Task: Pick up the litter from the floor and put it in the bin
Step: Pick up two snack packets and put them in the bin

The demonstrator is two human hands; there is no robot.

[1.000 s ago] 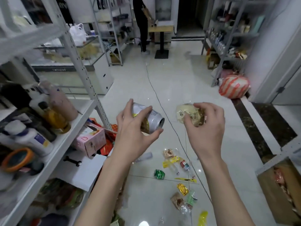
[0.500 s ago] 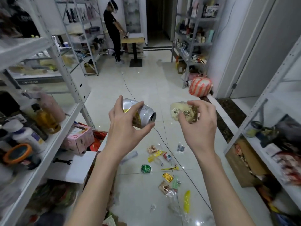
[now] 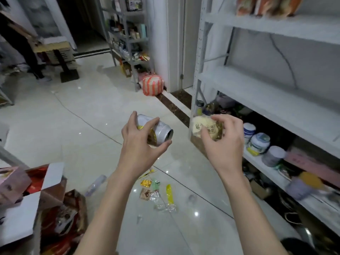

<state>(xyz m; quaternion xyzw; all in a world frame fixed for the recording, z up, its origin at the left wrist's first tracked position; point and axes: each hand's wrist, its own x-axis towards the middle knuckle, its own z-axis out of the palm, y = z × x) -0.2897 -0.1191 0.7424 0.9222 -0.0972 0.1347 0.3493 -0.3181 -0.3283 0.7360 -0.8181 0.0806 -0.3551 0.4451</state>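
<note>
My left hand (image 3: 141,142) grips a silver drink can (image 3: 160,130) held sideways at chest height, its open end facing right. My right hand (image 3: 223,142) holds a crumpled pale yellow wrapper (image 3: 201,128) with printed characters. Below my arms, several pieces of litter lie on the pale tiled floor: a gold wrapper (image 3: 146,183), a green scrap (image 3: 156,184), a yellow strip (image 3: 169,194), a brown clear packet (image 3: 148,194), a clear plastic bottle (image 3: 95,184) and crumpled clear film (image 3: 165,207). No bin is in view.
A white metal shelf unit (image 3: 257,92) with jars and boxes stands close on the right. Open cardboard boxes (image 3: 46,190) sit at the lower left. A striped orange bag (image 3: 153,85) lies by the doorway. A thin cable (image 3: 88,122) crosses the floor. A person (image 3: 20,46) stands far left by a small table.
My view has swung to the right: the left shelving has left the frame and the right shelf unit fills the right side. Both hands keep the same grip on can and wrapper.
</note>
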